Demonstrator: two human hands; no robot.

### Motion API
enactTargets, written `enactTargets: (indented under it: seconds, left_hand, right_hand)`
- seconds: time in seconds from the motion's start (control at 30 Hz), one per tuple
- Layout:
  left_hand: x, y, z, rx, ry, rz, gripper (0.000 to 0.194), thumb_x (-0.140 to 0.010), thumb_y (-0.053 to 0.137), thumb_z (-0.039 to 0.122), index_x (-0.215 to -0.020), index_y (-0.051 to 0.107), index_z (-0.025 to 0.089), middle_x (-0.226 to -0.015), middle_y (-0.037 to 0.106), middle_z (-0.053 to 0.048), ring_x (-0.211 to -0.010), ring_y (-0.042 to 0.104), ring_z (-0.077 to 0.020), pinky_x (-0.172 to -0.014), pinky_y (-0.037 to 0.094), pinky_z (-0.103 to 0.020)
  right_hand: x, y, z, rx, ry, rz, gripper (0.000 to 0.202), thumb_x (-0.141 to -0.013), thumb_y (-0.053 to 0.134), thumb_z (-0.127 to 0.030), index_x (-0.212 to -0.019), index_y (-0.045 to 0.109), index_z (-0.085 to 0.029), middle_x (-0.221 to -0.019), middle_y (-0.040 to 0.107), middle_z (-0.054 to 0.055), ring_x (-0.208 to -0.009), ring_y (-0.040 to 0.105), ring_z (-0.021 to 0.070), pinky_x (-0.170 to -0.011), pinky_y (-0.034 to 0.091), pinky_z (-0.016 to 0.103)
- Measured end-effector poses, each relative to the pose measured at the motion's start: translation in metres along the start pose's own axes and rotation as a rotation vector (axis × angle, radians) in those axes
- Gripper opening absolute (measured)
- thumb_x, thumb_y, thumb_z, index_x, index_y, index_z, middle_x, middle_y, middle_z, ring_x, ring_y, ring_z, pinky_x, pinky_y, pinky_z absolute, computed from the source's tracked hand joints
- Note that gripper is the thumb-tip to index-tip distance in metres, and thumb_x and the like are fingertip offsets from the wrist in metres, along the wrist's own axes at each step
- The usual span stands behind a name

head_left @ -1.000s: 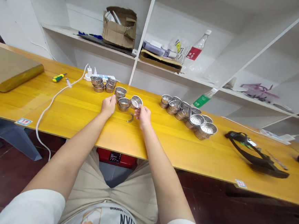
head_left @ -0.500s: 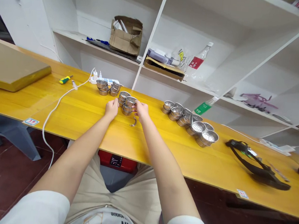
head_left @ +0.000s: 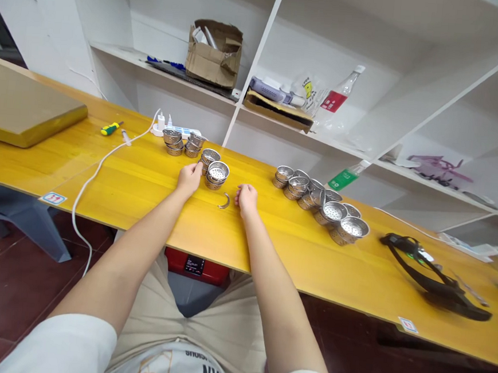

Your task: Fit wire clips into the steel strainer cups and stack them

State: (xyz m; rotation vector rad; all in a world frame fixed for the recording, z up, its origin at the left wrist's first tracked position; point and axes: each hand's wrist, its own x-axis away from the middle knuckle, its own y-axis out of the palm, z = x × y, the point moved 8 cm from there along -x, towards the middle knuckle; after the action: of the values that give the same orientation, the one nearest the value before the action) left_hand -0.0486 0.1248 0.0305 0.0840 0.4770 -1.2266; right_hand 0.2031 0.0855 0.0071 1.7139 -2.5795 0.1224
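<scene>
Two perforated metal cups stand stacked as the nearer pair (head_left: 218, 174) in front of me, the upper one sitting in the lower. Just behind and to their left is another stack of metal cups (head_left: 210, 157). At the left side of these stacks is my left hand (head_left: 190, 178), its fingers closed; whatever they hold, if anything, is hidden. My right hand (head_left: 247, 199) is apart from the cups, to their right, fingers loosely curled with nothing visible in them. A curved metal piece (head_left: 225, 201) lies on the table between my hands.
More stacked cups (head_left: 172, 141) stand at the back left, by a power strip (head_left: 183, 131). A long group of metal cups (head_left: 332, 211) stands to the right. Also on the table (head_left: 286, 258) are a screwdriver (head_left: 110, 129), a white cable (head_left: 99, 172) and a black headset (head_left: 435, 281).
My right hand has let go of the upper cup of the nearer stack and moved right, away from it. My left hand has stayed beside the stacks. The view has shifted slightly.
</scene>
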Motion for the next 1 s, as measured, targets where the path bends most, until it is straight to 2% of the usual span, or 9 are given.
enactTargets:
  seconds: [0.13, 0.3, 0.37, 0.5, 0.6, 0.73, 0.87, 1.0]
  left_hand:
    - [-0.001, -0.002, 0.001, -0.016, 0.018, 0.015, 0.041, -0.098, 0.052, 0.034, -0.059, 0.050, 0.021, -0.054, 0.045, 0.002, -0.061, 0.045, -0.0161, -0.064, 0.032, -0.031]
    - [0.001, -0.003, 0.005, -0.029, 0.007, 0.010, 0.039, -0.097, 0.053, 0.029, -0.059, 0.051, 0.021, -0.054, 0.044, 0.002, -0.061, 0.045, -0.0160, -0.064, 0.032, -0.031]
    - [0.001, -0.002, 0.007, -0.036, 0.003, 0.006, 0.039, -0.097, 0.053, 0.028, -0.058, 0.051, 0.021, -0.053, 0.043, 0.002, -0.060, 0.044, -0.0159, -0.064, 0.031, -0.031]
    - [0.000, -0.002, 0.006, -0.055, 0.003, 0.010, 0.039, -0.097, 0.053, 0.029, -0.059, 0.052, 0.021, -0.054, 0.044, 0.002, -0.061, 0.045, -0.0163, -0.065, 0.031, -0.032]
    - [-0.001, -0.001, 0.004, -0.069, 0.010, 0.011, 0.039, -0.097, 0.053, 0.031, -0.060, 0.052, 0.021, -0.056, 0.045, 0.002, -0.062, 0.045, -0.0165, -0.065, 0.031, -0.032]
    - [0.000, -0.001, 0.003, -0.071, 0.026, 0.030, 0.036, -0.096, 0.056, 0.035, -0.064, 0.050, 0.021, -0.059, 0.044, 0.002, -0.063, 0.043, -0.0157, -0.064, 0.031, -0.031]
    - [-0.001, -0.002, 0.004, -0.010, 0.092, 0.075, 0.024, -0.092, 0.062, 0.034, -0.075, 0.051, 0.022, -0.071, 0.051, 0.002, -0.067, 0.047, -0.0151, -0.068, 0.037, -0.029]
    - [0.000, -0.006, 0.009, -0.026, 0.135, 0.126, 0.018, -0.089, 0.067, 0.032, -0.086, 0.052, 0.023, -0.085, 0.058, -0.001, -0.073, 0.050, -0.0154, -0.074, 0.042, -0.029]
  right_hand:
    - [-0.013, -0.015, 0.003, 0.060, -0.092, 0.068, 0.013, -0.091, 0.047, -0.014, -0.087, 0.057, -0.022, -0.065, 0.059, -0.007, -0.046, 0.053, 0.0110, -0.044, 0.038, 0.021]
    - [-0.024, -0.016, 0.005, 0.155, -0.151, 0.068, 0.016, -0.090, 0.046, -0.017, -0.089, 0.061, -0.022, -0.064, 0.059, -0.004, -0.054, 0.057, 0.0153, -0.057, 0.045, 0.026]
    - [-0.025, -0.018, 0.002, 0.206, -0.200, 0.098, 0.014, -0.091, 0.048, -0.021, -0.089, 0.062, -0.022, -0.069, 0.062, -0.002, -0.064, 0.061, 0.0176, -0.066, 0.047, 0.028]
    - [-0.020, -0.026, -0.010, 0.288, -0.296, 0.203, 0.008, -0.089, 0.060, -0.029, -0.086, 0.061, -0.022, -0.091, 0.070, 0.003, -0.088, 0.063, 0.0198, -0.083, 0.045, 0.030]
    - [-0.018, -0.030, -0.011, 0.334, -0.258, 0.232, 0.016, -0.090, 0.063, -0.034, -0.080, 0.055, -0.023, -0.082, 0.065, 0.000, -0.078, 0.058, 0.0184, -0.076, 0.041, 0.029]
    - [-0.019, -0.035, -0.007, 0.406, -0.184, 0.266, 0.041, -0.085, 0.072, -0.040, -0.066, 0.038, -0.027, -0.061, 0.043, -0.007, -0.060, 0.037, 0.0149, -0.061, 0.031, 0.029]
    - [-0.026, -0.040, 0.009, 0.231, -0.034, 0.259, 0.046, -0.078, 0.072, -0.023, -0.067, 0.028, -0.028, -0.059, 0.025, -0.010, -0.055, 0.022, 0.0131, -0.052, 0.024, 0.027]
    - [-0.031, -0.038, 0.018, 0.085, 0.022, 0.224, 0.042, -0.075, 0.063, -0.012, -0.068, 0.025, -0.029, -0.059, 0.019, -0.010, -0.052, 0.018, 0.0131, -0.047, 0.019, 0.026]
